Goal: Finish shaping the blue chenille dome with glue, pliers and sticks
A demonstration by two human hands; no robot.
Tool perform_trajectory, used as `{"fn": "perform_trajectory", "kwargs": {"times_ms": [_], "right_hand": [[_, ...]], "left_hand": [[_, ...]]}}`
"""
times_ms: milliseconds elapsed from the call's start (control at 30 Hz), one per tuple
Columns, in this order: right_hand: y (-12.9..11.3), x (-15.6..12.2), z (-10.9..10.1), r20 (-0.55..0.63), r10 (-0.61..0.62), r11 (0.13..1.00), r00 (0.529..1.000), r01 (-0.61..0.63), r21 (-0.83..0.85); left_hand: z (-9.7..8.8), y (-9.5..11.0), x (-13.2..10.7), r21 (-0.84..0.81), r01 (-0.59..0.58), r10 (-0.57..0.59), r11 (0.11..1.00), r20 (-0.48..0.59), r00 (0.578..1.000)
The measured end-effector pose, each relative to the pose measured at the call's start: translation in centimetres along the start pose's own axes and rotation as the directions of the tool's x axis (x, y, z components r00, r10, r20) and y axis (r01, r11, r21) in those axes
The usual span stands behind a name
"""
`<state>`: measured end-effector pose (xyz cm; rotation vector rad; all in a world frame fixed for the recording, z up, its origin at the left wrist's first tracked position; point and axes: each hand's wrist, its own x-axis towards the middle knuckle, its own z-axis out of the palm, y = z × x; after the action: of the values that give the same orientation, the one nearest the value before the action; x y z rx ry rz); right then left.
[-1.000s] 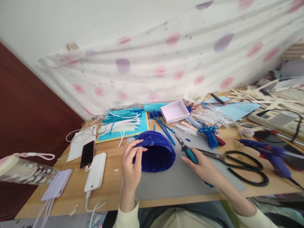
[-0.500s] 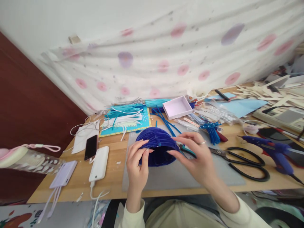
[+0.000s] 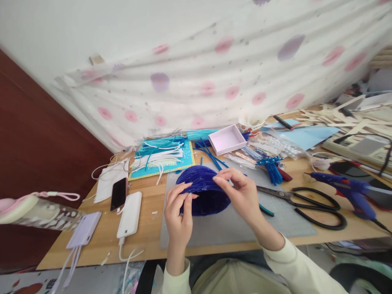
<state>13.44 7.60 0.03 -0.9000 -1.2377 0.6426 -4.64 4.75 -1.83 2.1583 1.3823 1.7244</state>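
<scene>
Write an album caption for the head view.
Left hand and right hand at a hollow blue piece, scissors and a glue gun to the right.

White wall [image 3: 122, 24], floral cloth [image 3: 190, 102], wooden desk [image 3: 147, 228]

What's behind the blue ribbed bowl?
Thin blue fuzzy stems, then an open pale-lilac rectangular box. The blue ribbed bowl hides the grey mat directly behind it; anything lying there can't be seen.
</scene>
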Motion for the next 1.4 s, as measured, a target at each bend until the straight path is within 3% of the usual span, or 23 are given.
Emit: {"fn": "perform_trajectory", "kwargs": {"times_ms": [167, 233, 333, 400, 500, 600, 767, 867, 967, 1033, 1100, 1200, 1267, 1300, 1333, 1400], "right_hand": [[1.2, 2.4, -3.7, -0.267, 0.038, 0.995, 0.963, -0.06, -0.074], [1.1, 2.6, -4.7, -0.315, 0.031, 0.993, 0.949, -0.065, -0.097], [-0.2, 1.6, -4.5, -0.208, 0.035, 0.988, 0.977, -0.065, -0.137], [-1.1, 0.6, -3.2, -0.022, -0.059, 0.978, 0.998, 0.053, -0.199], [-1.4, -0.4, -0.7, 0.215, -0.237, 0.942, 0.947, 0.278, -0.188], [-0.8, -0.6, 1.2, 0.241, -0.259, 0.945, 0.935, 0.297, -0.135], [-0.9, -0.3, 2.2, 0.212, -0.132, 0.982, 0.968, 0.157, -0.104], [-0.5, 0.6, 1.2, 0.107, 0.004, 0.994, 0.994, 0.007, -0.105], [0.9, 2.0, -1.9, -0.094, 0.075, 0.989, 0.993, -0.087, -0.122], [1.9, 2.9, -4.8, -0.282, 0.087, 0.982, 0.956, -0.13, -0.138], [2.4, 3.5, -7.6, -0.475, 0.069, 0.976, 0.877, -0.158, -0.15], [2.2, 3.2, -10.0, -0.527, 0.1, 0.979, 0.844, -0.179, -0.1], [1.8, 2.5, -10.1, -0.505, 0.119, 0.98, 0.855, -0.182, -0.077], [1.6, 2.0, -9.7, -0.457, 0.106, 0.984, 0.883, -0.159, -0.077], [1.4, 1.5, -9.1, -0.359, 0.085, 0.989, 0.929, -0.123, -0.084], [1.2, 0.2, -7.3, 0.001, 0.026, 0.993, 1.0, -0.026, -0.112]], "left_hand": [[0.1, -0.3, 0.1, -0.026, 0.017, -0.018, 1.0, -0.019, 1.0], [0.0, -0.3, 0.1, -0.027, 0.027, -0.028, 0.999, -0.024, 0.999], [-0.2, -0.2, 0.1, -0.023, 0.036, -0.037, 0.999, -0.022, 0.999], [-0.3, -0.1, 0.0, -0.02, 0.042, -0.043, 0.999, -0.015, 0.999], [-0.4, 0.0, -0.2, -0.013, 0.051, -0.051, 0.999, -0.014, 0.999], [-0.4, 0.0, -0.2, -0.006, 0.059, -0.059, 0.998, -0.019, 0.998], [-0.3, 0.1, -0.2, -0.02, 0.045, -0.046, 0.999, -0.016, 0.999], [-0.4, 0.0, -0.2, -0.036, 0.038, -0.039, 0.999, -0.019, 0.999], [-0.8, -0.3, -0.5, -0.062, 0.061, -0.064, 0.996, -0.035, 0.997], [-1.3, -0.6, -0.9, -0.079, 0.1, -0.105, 0.992, -0.058, 0.993], [-1.8, -0.9, -1.6, -0.086, 0.143, -0.151, 0.986, -0.092, 0.984], [-2.3, -1.2, -2.6, -0.089, 0.161, -0.173, 0.983, -0.151, 0.973], [-2.4, -1.2, -3.2, -0.085, 0.141, -0.154, 0.986, -0.175, 0.972], [-2.5, -1.2, -3.4, -0.08, 0.128, -0.141, 0.989, -0.187, 0.972], [-2.4, -1.1, -3.7, -0.075, 0.115, -0.127, 0.991, -0.194, 0.973], [-2.5, -1.0, -4.1, -0.072, 0.093, -0.107, 0.993, -0.212, 0.971]]}}
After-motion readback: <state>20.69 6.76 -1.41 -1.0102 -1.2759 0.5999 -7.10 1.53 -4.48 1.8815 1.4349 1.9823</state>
